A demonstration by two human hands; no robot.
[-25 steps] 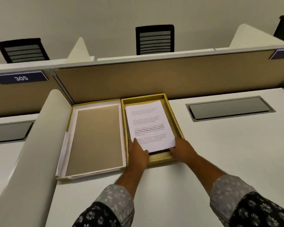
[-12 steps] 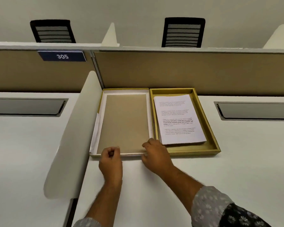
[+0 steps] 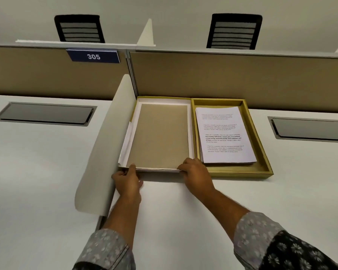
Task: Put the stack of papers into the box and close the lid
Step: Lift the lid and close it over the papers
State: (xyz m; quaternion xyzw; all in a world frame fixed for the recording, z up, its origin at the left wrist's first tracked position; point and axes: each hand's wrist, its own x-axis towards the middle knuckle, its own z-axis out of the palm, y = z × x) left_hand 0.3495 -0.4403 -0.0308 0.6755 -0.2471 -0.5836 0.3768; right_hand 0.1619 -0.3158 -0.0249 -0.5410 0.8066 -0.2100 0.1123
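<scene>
The stack of papers (image 3: 225, 134) lies in the box (image 3: 259, 137); left hand (image 3: 128, 181) and right hand (image 3: 196, 174) pinch the upturned lid's (image 3: 160, 133) near edge, seemingly lifted.

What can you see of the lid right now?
The lid lies upside down on the white desk, directly left of the gold box that holds the papers, their long sides adjacent. It looks like cardboard: gold outside, white inner walls, a tan-brown inner panel. Its left side sits against the cream divider, where a white lining looks loose. The left hand and right hand each grip a corner of its near edge.
</scene>
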